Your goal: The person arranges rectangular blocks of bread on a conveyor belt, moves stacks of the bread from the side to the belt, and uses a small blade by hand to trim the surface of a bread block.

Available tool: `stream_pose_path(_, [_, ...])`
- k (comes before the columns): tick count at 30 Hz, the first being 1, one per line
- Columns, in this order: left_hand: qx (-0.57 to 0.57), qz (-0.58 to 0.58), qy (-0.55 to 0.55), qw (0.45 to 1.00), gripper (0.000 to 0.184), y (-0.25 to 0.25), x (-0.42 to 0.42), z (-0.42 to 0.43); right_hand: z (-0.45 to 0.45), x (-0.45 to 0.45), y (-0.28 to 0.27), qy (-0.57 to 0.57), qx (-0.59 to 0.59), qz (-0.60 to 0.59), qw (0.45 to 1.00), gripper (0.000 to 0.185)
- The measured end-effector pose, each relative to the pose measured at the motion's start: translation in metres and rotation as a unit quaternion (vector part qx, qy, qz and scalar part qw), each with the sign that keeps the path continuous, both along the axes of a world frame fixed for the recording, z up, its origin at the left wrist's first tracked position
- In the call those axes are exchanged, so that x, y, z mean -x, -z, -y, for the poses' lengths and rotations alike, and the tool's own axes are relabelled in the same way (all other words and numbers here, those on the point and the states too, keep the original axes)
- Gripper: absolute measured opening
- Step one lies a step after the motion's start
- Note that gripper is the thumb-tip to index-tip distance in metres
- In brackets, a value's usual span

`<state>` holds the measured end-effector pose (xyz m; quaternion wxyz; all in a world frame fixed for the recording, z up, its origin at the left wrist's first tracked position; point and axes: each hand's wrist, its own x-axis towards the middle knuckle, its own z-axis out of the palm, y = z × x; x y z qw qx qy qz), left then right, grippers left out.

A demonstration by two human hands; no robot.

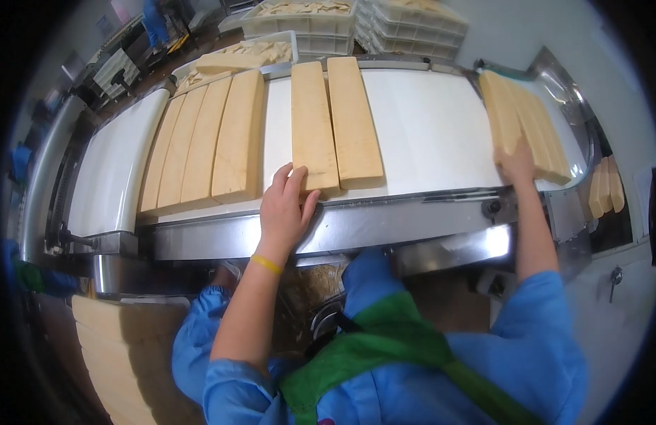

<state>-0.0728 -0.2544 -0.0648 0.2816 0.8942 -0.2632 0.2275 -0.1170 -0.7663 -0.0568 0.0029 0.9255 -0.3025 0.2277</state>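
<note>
My left hand [285, 209], with a yellow band at its wrist, touches the near end of a long pale-yellow loaf-like block [314, 127]. Its fingers and thumb are apart. A second similar block [355, 124] lies close along the right side of that one on the white conveyor belt [430, 131]. At the right, my right hand [518, 163] grips the near end of a long block [499, 106], its fingers around that end. More blocks [544, 134] lie against it on the right, by a curved metal guard.
Several more blocks [200, 142] lie side by side on the belt's left part. Behind stand trays of pale pieces [299, 25] and stacked crates [413, 32]. A metal rail [328, 223] runs along the near edge. More blocks [126, 354] are stacked at lower left. A person in blue [155, 25] stands far back.
</note>
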Motion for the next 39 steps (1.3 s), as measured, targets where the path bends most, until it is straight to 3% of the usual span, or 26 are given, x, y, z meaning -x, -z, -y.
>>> stream_pose_path(1, [0.000, -0.019, -0.005, 1.000, 0.043, -0.002, 0.001, 0.000, -0.037, -0.002, -0.014, 0.002, -0.052, -0.005, 0.999, 0.061])
stream_pose_path(4, [-0.001, -0.017, -0.008, 1.000, 0.043, -0.001, 0.000, 0.002, -0.074, -0.005, -0.005, -0.102, -0.205, 0.165, 0.959, 0.044])
stream_pose_path(7, [0.000, -0.010, -0.010, 1.000, 0.042, -0.003, 0.001, 0.003, -0.016, -0.002, 0.009, -0.220, -0.479, 0.065, 0.847, 0.035])
stream_pose_path(8, [0.000, -0.013, -0.014, 1.000, 0.042, -0.003, 0.001, 0.004, 0.004, 0.000, 0.012, -0.261, -0.209, 0.108, 0.936, 0.033])
stream_pose_path(10, [0.006, -0.017, -0.012, 1.000, 0.042, -0.002, 0.001, 0.003, 0.030, 0.007, -0.016, -0.098, 0.079, 0.022, 0.992, 0.038])
stream_pose_path(13, [0.006, -0.019, -0.012, 1.000, 0.042, -0.001, 0.001, 0.004, 0.101, 0.010, 0.030, 0.065, 0.149, 0.064, 0.985, 0.051])
stream_pose_path(16, [-0.003, -0.012, -0.021, 1.000, 0.043, 0.000, 0.000, 0.002, 0.065, -0.004, 0.020, 0.077, 0.083, -0.002, 0.994, 0.066])
stream_pose_path(19, [0.000, -0.010, -0.023, 1.000, 0.043, 0.002, -0.001, 0.005, -0.006, -0.007, 0.000, -0.003, -0.139, 0.051, 0.989, 0.064])
stream_pose_path(21, [0.001, -0.008, -0.024, 1.000, 0.043, 0.002, 0.000, 0.004, -0.031, -0.004, -0.002, -0.060, -0.333, 0.124, 0.933, 0.055])
stream_pose_path(22, [0.001, -0.010, -0.025, 1.000, 0.042, 0.001, 0.000, 0.005, -0.024, -0.004, 0.006, -0.101, -0.496, 0.166, 0.846, 0.050])
stream_pose_path(25, [0.000, -0.015, -0.028, 1.000, 0.041, 0.001, 0.001, 0.006, 0.038, 0.002, 0.010, -0.169, -0.217, 0.045, 0.960, 0.046])
stream_pose_path(27, [-0.001, -0.012, -0.027, 1.000, 0.041, 0.001, 0.000, 0.007, 0.063, 0.011, -0.011, 0.003, 0.042, -0.024, 0.999, 0.053])
stream_pose_path(30, [0.001, -0.004, -0.041, 0.999, 0.040, 0.001, 0.002, 0.009, 0.090, 0.017, 0.007, 0.106, 0.055, -0.051, 0.992, 0.059])
stream_pose_path(33, [0.001, 0.020, -0.036, 0.999, 0.041, 0.004, -0.001, 0.009, 0.033, 0.004, -0.016, 0.125, 0.005, -0.083, 0.989, 0.064])
stream_pose_path(36, [-0.001, 0.010, -0.052, 0.999, 0.040, 0.002, 0.000, 0.009, 0.050, -0.003, 0.002, 0.071, -0.109, -0.022, 0.991, 0.063])
stream_pose_path(37, [0.003, 0.008, -0.059, 0.998, 0.039, 0.002, -0.001, 0.009, 0.062, 0.004, 0.002, 0.036, -0.339, 0.061, 0.938, 0.063])
stream_pose_path(38, [0.009, 0.008, -0.068, 0.998, 0.038, 0.003, -0.002, 0.010, 0.077, 0.013, -0.002, -0.001, -0.547, 0.139, 0.825, 0.062])
stream_pose_path(39, [0.016, 0.008, -0.080, 0.997, 0.038, 0.004, -0.003, 0.010, 0.083, 0.016, -0.008, -0.041, -0.720, 0.206, 0.661, 0.062])
